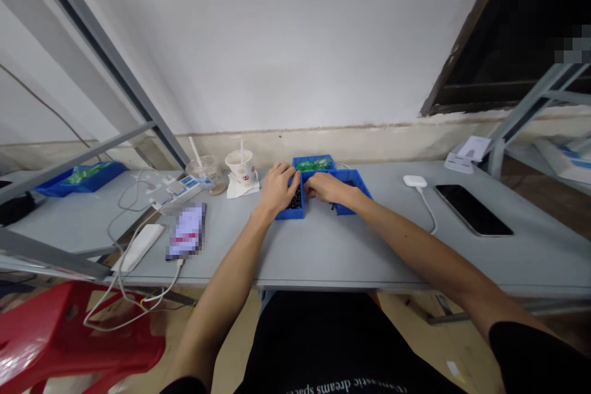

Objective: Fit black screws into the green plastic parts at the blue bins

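My left hand [277, 189] rests at the near bin's left side, fingers curled over a blue plastic bin [290, 214] holding small dark pieces [295, 200]. My right hand [324, 188] reaches left over the rim of a second blue bin [354, 192] and sits close to my left fingertips. Both hands nearly touch. Whatever the fingers may pinch is hidden. Behind them stands a third blue bin [314, 161] filled with green items in plastic.
The grey table [323, 258] also bears a blue tray of green items [78, 178], paper and plastic cups, a power strip, cables, a white charger and several phones. A red chair [69, 332] stands at lower left; metal rack frames flank the table.
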`<state>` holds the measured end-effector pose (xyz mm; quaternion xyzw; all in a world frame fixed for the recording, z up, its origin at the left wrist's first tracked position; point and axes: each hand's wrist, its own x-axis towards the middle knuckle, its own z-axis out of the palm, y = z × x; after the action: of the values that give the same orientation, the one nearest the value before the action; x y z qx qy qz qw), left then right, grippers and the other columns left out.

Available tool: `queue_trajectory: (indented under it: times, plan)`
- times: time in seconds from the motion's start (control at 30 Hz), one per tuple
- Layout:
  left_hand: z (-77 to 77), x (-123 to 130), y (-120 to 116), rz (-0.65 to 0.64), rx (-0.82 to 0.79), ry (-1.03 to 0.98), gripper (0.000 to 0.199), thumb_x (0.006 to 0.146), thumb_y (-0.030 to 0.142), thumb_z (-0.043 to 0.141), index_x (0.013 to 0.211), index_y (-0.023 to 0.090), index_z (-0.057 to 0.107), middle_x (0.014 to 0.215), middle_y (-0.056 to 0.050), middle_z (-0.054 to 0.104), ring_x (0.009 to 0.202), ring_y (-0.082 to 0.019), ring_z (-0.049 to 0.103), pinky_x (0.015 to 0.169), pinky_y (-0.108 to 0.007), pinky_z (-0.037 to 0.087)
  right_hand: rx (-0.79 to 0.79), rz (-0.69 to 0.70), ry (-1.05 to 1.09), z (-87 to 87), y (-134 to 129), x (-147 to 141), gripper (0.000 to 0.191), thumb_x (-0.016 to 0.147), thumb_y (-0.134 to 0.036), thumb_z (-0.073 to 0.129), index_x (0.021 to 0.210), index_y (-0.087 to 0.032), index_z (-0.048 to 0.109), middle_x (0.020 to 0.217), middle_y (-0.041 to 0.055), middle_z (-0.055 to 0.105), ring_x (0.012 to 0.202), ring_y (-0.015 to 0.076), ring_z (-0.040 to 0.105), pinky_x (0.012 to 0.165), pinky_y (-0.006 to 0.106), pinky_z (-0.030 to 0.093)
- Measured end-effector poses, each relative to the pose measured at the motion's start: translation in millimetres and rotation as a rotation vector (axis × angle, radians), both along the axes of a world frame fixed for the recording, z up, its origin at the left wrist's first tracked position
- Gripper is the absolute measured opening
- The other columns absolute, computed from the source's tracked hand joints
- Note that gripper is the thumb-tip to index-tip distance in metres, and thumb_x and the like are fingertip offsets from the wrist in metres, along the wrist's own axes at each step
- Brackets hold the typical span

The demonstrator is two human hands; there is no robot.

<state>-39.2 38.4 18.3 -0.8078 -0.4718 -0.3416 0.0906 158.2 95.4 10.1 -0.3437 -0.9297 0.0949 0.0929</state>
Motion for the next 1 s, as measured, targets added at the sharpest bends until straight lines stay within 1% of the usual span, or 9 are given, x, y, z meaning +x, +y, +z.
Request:
queue_trajectory:
  times: [0.07,0.13,0.2,0.27,0.33,0.4,0.6,0.77,1.0]
  plan:
    - [0.0,1,-1,-0.015,-0.012,0.004,0.03,0.11,0.032,0.044,0.094,0.02,0.066,0.101,-0.008,0.069,0.103,-0.024,0.06,0.096,-0.038,0.049,0.023,0.014,0.13,10.7,-1,7,0.021,0.085,-0.006,0.064,0.085,-0.02,0.08,0.089,0.0059,0.08,0.083,0.0204,0.071,0.075,0.029,0.046]
    - [0.5,2,-3,-0.052,-0.031,0.007,0.027,0.111,0.033,0.044,0.105,0.02,0.068,0.104,-0.008,0.07,0.105,-0.024,0.061,0.097,-0.038,0.049,0.026,-0.027,0.379,18.7,-5,17,0.014,0.088,-0.013,0.069,0.093,-0.021,0.079,0.089,0.0039,0.08,0.082,0.0195,0.07,0.078,0.03,0.049]
    - [1.4,4,-5,-0.105,-0.052,0.018,0.028,0.111,0.034,0.043,0.118,0.021,0.066,0.109,-0.007,0.072,0.108,-0.024,0.062,0.099,-0.037,0.049,0.071,-0.121,0.644,19.8,-14,28,0.014,0.089,-0.019,0.072,0.102,-0.021,0.077,0.092,0.0039,0.079,0.081,0.0197,0.069,0.08,0.032,0.052]
    - [2.4,6,-7,-0.15,-0.074,0.039,0.031,0.112,0.036,0.042,0.129,0.022,0.064,0.115,-0.008,0.072,0.111,-0.024,0.063,0.1,-0.038,0.049,0.189,-0.181,0.77,13.8,-27,36,0.011,0.091,-0.022,0.073,0.102,-0.021,0.076,0.093,0.0044,0.078,0.083,0.0208,0.069,0.082,0.035,0.054]
    - [3.1,8,-8,-0.188,-0.087,0.059,0.033,0.112,0.037,0.043,0.134,0.022,0.062,0.12,-0.008,0.073,0.113,-0.024,0.064,0.101,-0.039,0.049,0.302,-0.189,0.784,4.4,-40,39,0.007,0.093,-0.022,0.072,0.099,-0.022,0.075,0.089,0.0042,0.076,0.084,0.0218,0.069,0.086,0.037,0.054]
    - [3.3,9,-9,-0.228,-0.091,0.076,0.033,0.112,0.039,0.044,0.132,0.022,0.063,0.121,-0.008,0.073,0.113,-0.025,0.065,0.101,-0.039,0.049,0.383,-0.149,0.763,-3.7,-50,36,0.006,0.095,-0.021,0.07,0.099,-0.023,0.074,0.09,0.0049,0.076,0.086,0.0225,0.069,0.087,0.039,0.055]
    - [3.4,11,-11,-0.294,-0.085,0.094,0.03,0.111,0.037,0.047,0.11,0.02,0.071,0.108,-0.008,0.076,0.102,-0.025,0.066,0.09,-0.038,0.049,0.524,-0.028,0.74,-9.9,-63,24,0.014,0.103,-0.022,0.058,0.099,-0.024,0.072,0.093,0.0067,0.077,0.089,0.0235,0.069,0.086,0.04,0.056]
    - [3.2,14,-14,-0.308,-0.04,0.068,0.032,0.112,0.036,0.045,0.109,0.019,0.071,0.106,-0.009,0.077,0.101,-0.025,0.065,0.088,-0.039,0.048,0.568,0.006,0.718,-8.8,-63,28,0.015,0.105,-0.024,0.057,0.104,-0.023,0.072,0.099,0.0081,0.078,0.093,0.0241,0.07,0.089,0.041,0.056]
    - [3.1,17,-17,-0.316,-0.018,0.071,0.033,0.112,0.037,0.044,0.106,0.019,0.071,0.106,-0.008,0.077,0.1,-0.024,0.065,0.088,-0.039,0.047,0.547,0.025,0.598,-5.5,-60,35,0.025,0.108,-0.031,0.051,0.099,-0.021,0.073,0.095,0.0086,0.079,0.089,0.0239,0.068,0.085,0.04,0.053]
